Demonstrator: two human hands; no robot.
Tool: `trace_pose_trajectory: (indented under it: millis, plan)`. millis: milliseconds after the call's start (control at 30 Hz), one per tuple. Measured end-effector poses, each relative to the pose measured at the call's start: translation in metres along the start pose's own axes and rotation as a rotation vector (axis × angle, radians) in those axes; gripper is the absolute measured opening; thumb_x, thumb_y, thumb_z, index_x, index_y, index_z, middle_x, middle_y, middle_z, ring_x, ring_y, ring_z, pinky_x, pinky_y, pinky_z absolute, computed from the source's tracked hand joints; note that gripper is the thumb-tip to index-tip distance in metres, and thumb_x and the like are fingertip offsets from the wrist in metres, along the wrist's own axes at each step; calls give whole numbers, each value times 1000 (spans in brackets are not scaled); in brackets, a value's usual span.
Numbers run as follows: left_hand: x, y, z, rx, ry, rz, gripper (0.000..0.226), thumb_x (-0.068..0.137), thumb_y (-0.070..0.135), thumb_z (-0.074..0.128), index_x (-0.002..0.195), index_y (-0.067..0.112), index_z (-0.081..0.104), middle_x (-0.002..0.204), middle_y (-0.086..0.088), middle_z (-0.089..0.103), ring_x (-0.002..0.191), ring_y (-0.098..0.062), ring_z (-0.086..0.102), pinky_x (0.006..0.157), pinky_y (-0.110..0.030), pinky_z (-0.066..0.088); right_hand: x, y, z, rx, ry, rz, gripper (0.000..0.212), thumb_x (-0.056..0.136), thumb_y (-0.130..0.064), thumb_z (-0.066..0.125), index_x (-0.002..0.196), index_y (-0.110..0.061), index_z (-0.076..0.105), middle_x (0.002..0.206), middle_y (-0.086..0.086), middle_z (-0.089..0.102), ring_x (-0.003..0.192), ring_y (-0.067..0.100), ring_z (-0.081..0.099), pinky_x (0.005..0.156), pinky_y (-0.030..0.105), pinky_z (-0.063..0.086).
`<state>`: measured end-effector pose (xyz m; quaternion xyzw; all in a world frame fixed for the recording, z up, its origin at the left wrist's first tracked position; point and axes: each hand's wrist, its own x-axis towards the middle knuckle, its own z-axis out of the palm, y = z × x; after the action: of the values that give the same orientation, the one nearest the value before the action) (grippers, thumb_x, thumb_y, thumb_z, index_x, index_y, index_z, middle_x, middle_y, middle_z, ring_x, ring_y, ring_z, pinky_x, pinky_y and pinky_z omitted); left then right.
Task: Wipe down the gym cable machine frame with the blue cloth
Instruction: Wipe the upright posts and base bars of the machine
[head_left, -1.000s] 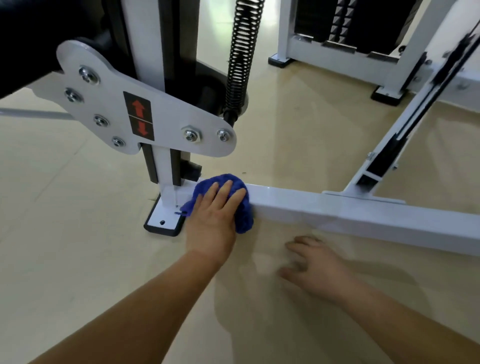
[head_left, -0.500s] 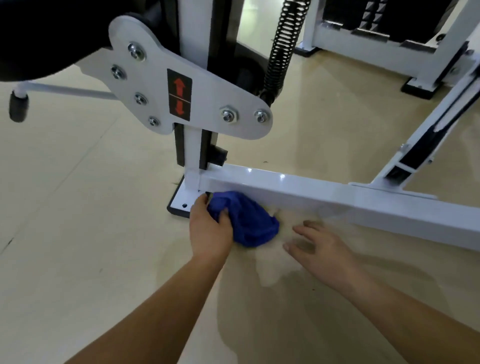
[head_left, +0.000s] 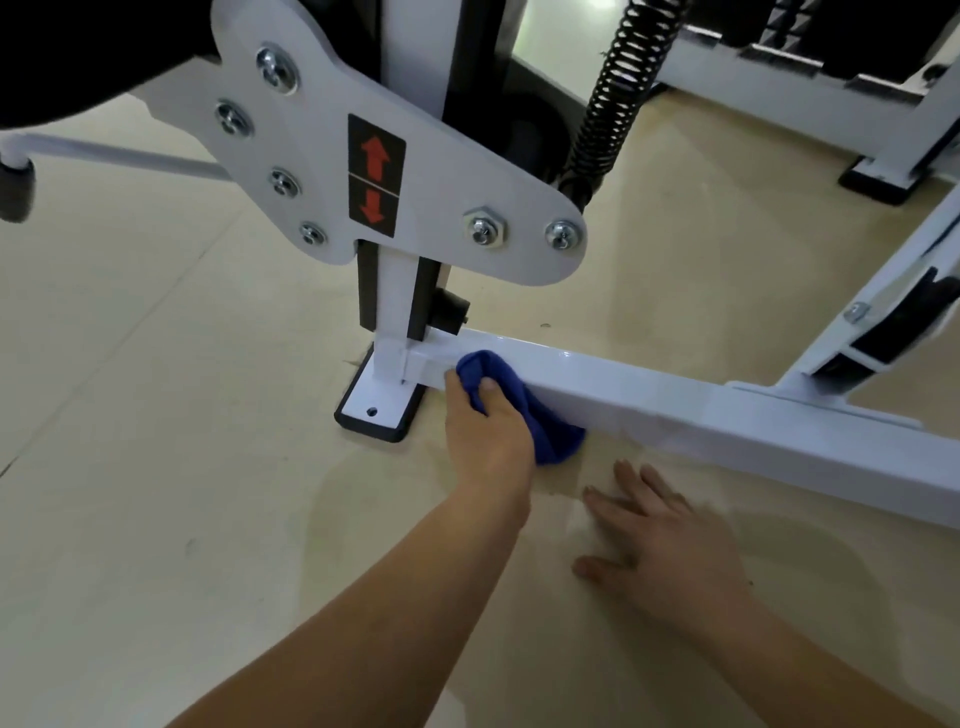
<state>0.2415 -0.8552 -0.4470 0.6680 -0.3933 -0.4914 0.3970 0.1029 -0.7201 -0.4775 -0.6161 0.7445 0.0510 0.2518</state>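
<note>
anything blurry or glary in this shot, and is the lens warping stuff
Head view: the right hand is smeared by motion blur, the left hand and blue cloth look sharper; the glossy floor throws glare near the top; small glints sit on the white base bar; the wide lens stretches things at the edges.

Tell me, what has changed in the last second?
The left hand slid the crumpled blue cloth off the top of the white square metal beam onto its near side, now gripping rather than pressing flat. The right hand stayed spread on the beige floor.
</note>
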Motion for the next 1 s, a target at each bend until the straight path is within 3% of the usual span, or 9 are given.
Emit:
trace_pose_trajectory:
  millis: [100, 167, 300, 433, 600, 700, 767, 867, 1000]
  plan:
    - [36, 16, -25, 37, 163, 62, 45, 97, 36, 45, 135, 13, 51, 128, -7, 64, 120, -30, 60, 106, -43, 47, 0, 3, 0, -23, 20, -7, 80, 87, -86, 36, 157, -56, 10, 171, -14, -11, 158, 13, -6, 124, 32, 14]
    - [50, 25, -37, 52, 238, 75, 31, 100, 27, 49, 121, 5, 54, 108, -6, 65, 107, -30, 62, 89, -33, 47, 2, 3, 2, -25, 29, -10, 81, 85, -88, 34, 156, -57, 10, 170, -15, -10, 158, 13, -6, 124, 33, 15]
    - [16, 18, -16, 71, 83, -2, 23, 105, 30, 47, 121, 17, 56, 103, 2, 62, 90, -18, 61, 63, -16, 46, 1, 1, 4, 34, 25, 0, 84, 82, -88, 42, 156, -57, 16, 171, -14, -5, 158, 13, -4, 125, 37, 15]
    - [-19, 0, 13, 134, -115, 7, 26, 105, 33, 47, 128, 26, 57, 114, 1, 65, 102, -20, 62, 96, -38, 53, 2, 4, 0, 90, 43, 6, 81, 80, -88, 46, 152, -56, 30, 170, -17, 9, 157, 10, 4, 123, 36, 22]
    - [30, 14, -16, 178, 103, -8, 21, 102, 27, 48, 110, 13, 62, 103, -7, 67, 102, -31, 65, 94, -42, 53, 3, 19, -6, 251, 25, 7, 73, 82, -85, 48, 145, -48, 50, 167, -21, 21, 153, 3, 16, 124, 27, 19]
    - [39, 23, -21, 55, 214, -25, 29, 104, 28, 46, 122, 9, 57, 111, -10, 65, 104, -29, 63, 88, -36, 49, 6, 22, -8, 314, -8, -9, 74, 82, -85, 49, 145, -46, 52, 167, -19, 18, 155, 3, 12, 126, 29, 16]
    - [18, 23, -4, -2, 143, -85, 36, 105, 29, 42, 137, 14, 49, 120, -9, 62, 98, -22, 60, 81, -31, 46, 6, 20, -9, 376, -23, -1, 72, 84, -79, 54, 146, -43, 52, 166, -20, 20, 155, 2, 11, 126, 30, 15]
    - [-30, 8, 29, 20, -76, -128, 56, 106, 35, 44, 158, 34, 24, 138, 13, 45, 122, -17, 52, 109, -36, 41, 0, 18, -9, 481, 62, 33, 62, 90, -63, 64, 142, -31, 58, 161, -11, 36, 149, 6, 30, 122, 28, 27]
    - [-36, -15, 44, -44, -225, -215, 52, 99, 40, 48, 148, 43, 34, 138, 5, 57, 117, -25, 61, 103, -49, 52, -18, 27, -12, 355, 234, 142, 42, 101, -42, 57, 137, -20, 62, 140, -3, 57, 125, 14, 53, 102, 25, 39]
